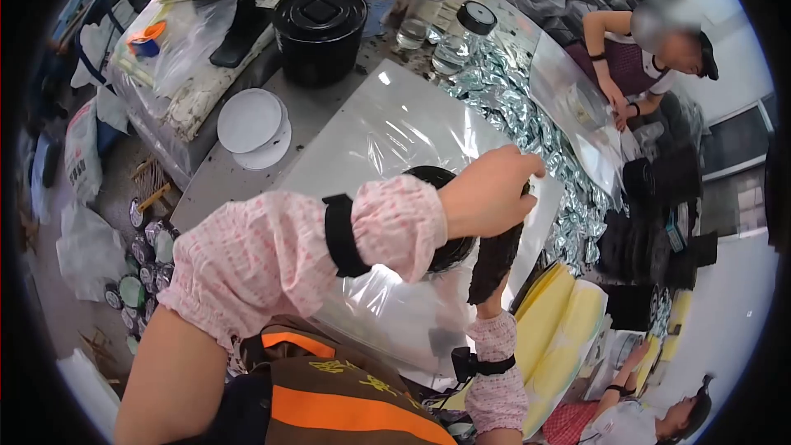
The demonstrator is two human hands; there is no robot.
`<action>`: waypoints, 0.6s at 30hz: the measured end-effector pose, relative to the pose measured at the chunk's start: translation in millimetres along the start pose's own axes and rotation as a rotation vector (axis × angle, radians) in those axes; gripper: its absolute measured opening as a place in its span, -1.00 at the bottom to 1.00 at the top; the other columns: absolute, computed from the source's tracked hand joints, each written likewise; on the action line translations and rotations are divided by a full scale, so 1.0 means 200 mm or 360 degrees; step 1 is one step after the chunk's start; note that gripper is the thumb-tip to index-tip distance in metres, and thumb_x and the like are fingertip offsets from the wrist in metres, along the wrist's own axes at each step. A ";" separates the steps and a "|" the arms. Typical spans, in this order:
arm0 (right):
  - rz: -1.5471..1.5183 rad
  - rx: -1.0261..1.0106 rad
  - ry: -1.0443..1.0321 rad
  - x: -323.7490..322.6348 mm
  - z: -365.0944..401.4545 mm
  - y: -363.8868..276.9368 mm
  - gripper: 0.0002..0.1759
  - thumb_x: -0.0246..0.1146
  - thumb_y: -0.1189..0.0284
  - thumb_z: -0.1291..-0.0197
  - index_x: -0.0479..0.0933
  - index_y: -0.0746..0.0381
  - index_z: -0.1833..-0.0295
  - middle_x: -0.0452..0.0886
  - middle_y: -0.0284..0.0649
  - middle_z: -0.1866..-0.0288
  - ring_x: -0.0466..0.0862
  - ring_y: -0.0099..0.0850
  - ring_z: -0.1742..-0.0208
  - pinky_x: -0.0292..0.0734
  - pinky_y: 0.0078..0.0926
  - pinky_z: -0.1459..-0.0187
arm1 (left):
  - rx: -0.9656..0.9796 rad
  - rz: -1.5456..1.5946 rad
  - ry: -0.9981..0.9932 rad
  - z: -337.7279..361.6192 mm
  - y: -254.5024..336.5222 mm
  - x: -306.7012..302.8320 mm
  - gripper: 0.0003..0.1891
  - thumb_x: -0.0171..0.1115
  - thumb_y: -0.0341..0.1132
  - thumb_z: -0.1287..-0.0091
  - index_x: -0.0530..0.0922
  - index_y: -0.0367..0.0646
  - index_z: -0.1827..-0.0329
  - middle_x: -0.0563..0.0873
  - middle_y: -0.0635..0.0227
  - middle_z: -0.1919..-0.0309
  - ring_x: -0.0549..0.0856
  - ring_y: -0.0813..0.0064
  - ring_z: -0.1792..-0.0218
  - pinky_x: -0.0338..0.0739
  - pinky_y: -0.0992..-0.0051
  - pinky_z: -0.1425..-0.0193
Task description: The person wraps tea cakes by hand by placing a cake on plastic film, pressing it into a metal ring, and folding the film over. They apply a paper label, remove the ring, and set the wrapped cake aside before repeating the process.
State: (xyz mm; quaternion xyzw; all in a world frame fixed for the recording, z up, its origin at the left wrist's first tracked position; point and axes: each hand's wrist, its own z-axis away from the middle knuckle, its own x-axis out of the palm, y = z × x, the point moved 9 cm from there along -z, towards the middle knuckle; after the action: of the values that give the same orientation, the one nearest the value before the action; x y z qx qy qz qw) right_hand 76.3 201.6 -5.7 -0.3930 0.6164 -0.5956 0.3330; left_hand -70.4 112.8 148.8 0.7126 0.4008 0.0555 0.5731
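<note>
Strip pinched in curled left hand, right hand at lower end, grip unclear

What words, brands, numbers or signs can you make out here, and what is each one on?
I can't read any text with certainty.
Brown apron: yellow characters, too blurred and creased to read.
White bag at the left: red characters, too blurred to read.
Small round containers low on the left: markings on some, too small to read.
I can make out no legible brand, number or sign elsewhere.
</note>
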 end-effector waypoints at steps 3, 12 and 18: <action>0.0713 -0.0177 -0.0080 0.10 -0.03 -0.11 -0.26 0.02 0.10 -0.49 0.19 0.37 -0.58 0.25 0.07 -0.59 0.27 -0.11 -0.59 0.11 -0.21 -0.56 | -0.0098 -0.0176 -0.0132 -0.01 -0.13 -0.07 -0.71 0.31 -0.32 -0.29 0.69 -0.22 -0.03 0.72 0.02 0.13 0.73 0.02 0.11 0.62 0.22 -0.04; 0.1986 -0.0484 -0.0339 0.38 -0.10 -0.21 0.03 0.36 -0.13 -0.15 0.20 0.20 -0.60 0.13 0.17 -0.63 0.06 0.13 -0.66 -0.20 0.34 -0.55 | -0.0583 -0.0043 0.0223 0.45 -0.74 -0.19 -0.66 0.46 -0.48 -0.15 0.68 -0.16 -0.02 0.65 0.32 0.21 0.66 0.45 0.23 0.64 0.43 0.13; 0.2037 -0.0594 -0.0664 0.55 -0.20 -0.04 0.14 0.30 -0.29 -0.09 0.16 0.19 -0.62 0.03 0.17 -0.66 -0.05 0.09 -0.70 -0.20 0.36 -0.55 | -0.0012 -0.0995 -0.0182 0.36 -0.49 -0.11 -0.29 0.58 -0.38 0.01 0.50 -0.16 -0.29 0.56 0.14 0.01 0.67 0.08 0.11 0.62 0.27 0.09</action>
State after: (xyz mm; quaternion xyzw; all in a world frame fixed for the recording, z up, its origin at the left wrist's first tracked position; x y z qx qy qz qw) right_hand -9.0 124.4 11.4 -0.1093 0.7420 -0.0784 0.6568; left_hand -96.5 45.5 49.2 0.5547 0.5673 -0.1621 0.5867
